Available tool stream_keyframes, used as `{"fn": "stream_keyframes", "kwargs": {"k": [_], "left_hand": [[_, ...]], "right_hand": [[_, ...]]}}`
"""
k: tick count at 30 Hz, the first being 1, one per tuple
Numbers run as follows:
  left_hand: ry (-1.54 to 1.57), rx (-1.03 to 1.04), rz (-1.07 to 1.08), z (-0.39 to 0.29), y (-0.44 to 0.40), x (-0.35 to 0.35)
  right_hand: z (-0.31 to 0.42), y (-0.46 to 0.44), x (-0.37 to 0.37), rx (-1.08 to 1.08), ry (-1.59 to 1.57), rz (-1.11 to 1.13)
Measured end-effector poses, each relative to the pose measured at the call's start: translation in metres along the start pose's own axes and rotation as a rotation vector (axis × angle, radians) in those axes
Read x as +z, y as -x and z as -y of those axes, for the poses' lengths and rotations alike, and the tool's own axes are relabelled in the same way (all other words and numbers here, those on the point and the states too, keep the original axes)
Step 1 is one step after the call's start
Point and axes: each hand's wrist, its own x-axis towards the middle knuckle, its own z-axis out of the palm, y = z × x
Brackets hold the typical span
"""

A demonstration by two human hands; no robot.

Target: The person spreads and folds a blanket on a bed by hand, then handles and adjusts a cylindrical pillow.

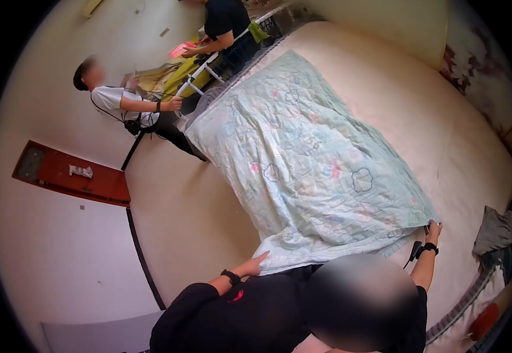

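A pale blue-green quilt [303,159] with cloud and pink prints lies spread across the bed, wrinkled along its left side. My left hand [254,266] is closed on its near left corner, where the fabric bunches and folds. At the near right corner, my right hand [434,228] pinches the quilt's edge. The stretch of hem between my hands runs close to my body, and part of it is hidden behind a blurred round shape at the bottom of the view.
The bed has a cream sheet [409,88]. Grey cloth [496,229] lies at its right edge. A person in a white shirt [108,99] stands at the far left, by a white rail [197,73]. Another person, in dark clothes, holds a pink object [180,49].
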Motion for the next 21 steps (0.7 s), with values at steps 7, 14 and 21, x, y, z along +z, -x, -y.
{"fn": "stream_keyframes", "kwargs": {"k": [7, 14, 21], "left_hand": [[0.062, 0.142, 0.009, 0.018, -0.013, 0.002], [0.015, 0.100, -0.001, 0.001, -0.017, -0.008], [0.023, 0.087, -0.011, -0.009, -0.030, -0.019]], "right_hand": [[-0.014, -0.030, 0.007, 0.021, 0.223, 0.048], [0.057, 0.037, 0.046, -0.177, -0.195, 0.398], [-0.003, -0.055, 0.014, -0.341, 0.700, -0.034]]}}
